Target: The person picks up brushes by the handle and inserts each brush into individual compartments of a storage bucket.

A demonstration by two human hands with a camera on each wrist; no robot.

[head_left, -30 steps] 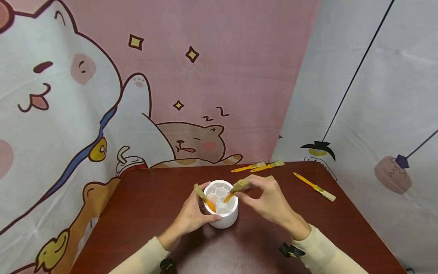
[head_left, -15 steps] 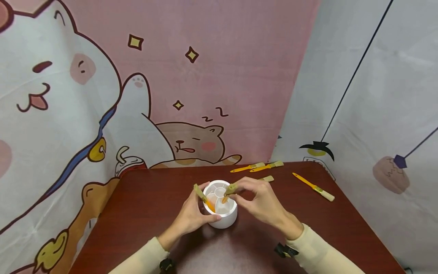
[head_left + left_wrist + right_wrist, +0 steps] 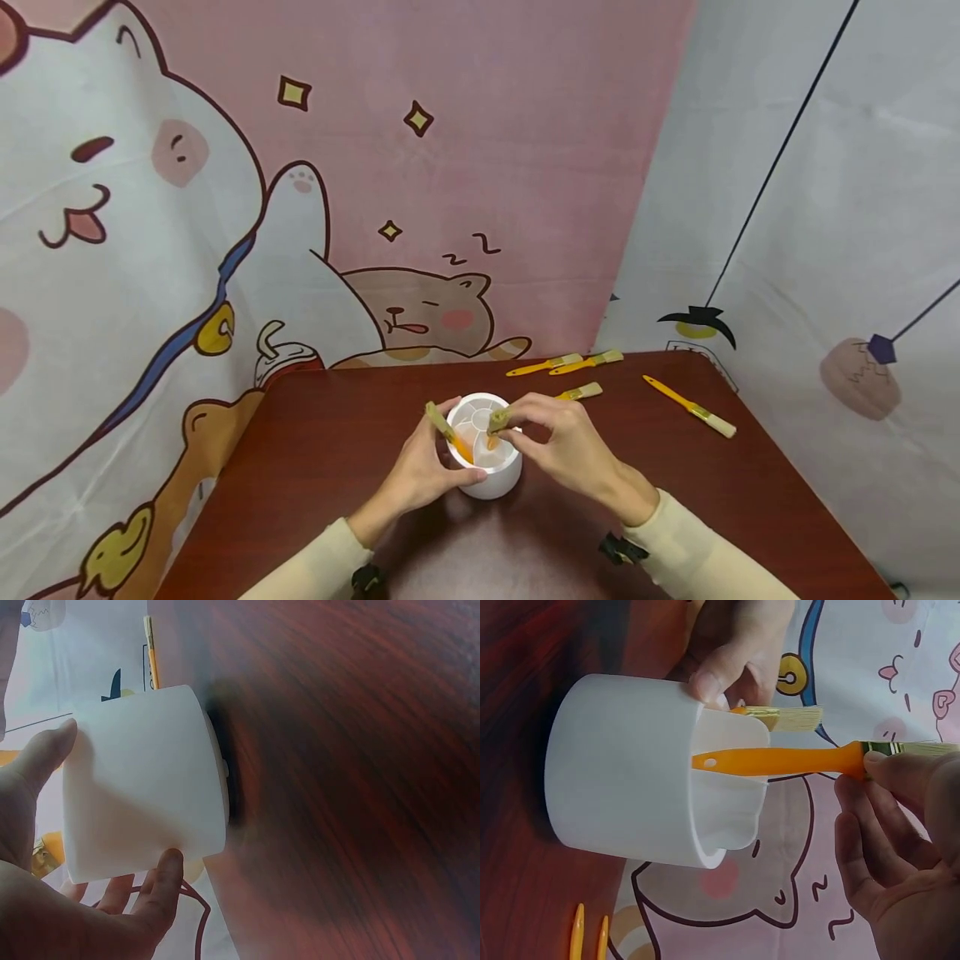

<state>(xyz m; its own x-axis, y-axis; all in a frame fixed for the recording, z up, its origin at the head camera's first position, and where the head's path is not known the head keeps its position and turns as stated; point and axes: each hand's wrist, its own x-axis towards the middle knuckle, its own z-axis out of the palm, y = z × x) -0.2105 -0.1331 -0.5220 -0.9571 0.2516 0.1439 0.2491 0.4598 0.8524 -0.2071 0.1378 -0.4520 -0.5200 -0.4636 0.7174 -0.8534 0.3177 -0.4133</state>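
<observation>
A white round brush holder (image 3: 491, 485) with inner compartments stands on the table. My left hand (image 3: 422, 467) grips its side, fingers and thumb spread round the wall (image 3: 146, 780). One paintbrush (image 3: 462, 450) leans inside the holder at the left, bristles up. My right hand (image 3: 573, 446) pinches a second paintbrush (image 3: 780, 761) near its metal band. Its orange handle points down, and the holed tip is at the holder's opening in the right wrist view. How deep the tip sits is hard to tell.
Two yellow-handled paintbrushes (image 3: 543, 367) (image 3: 592, 362) lie at the table's back edge. Another brush (image 3: 581, 392) lies just behind my right hand, partly hidden by it. One more brush (image 3: 690, 407) lies to the right on the dark red table (image 3: 337, 433). Cartoon cloth hangs behind.
My right hand has shifted left with its paintbrush, which now stands more upright over the holder. The brush behind that hand has come into view. The left hand stays on the holder.
</observation>
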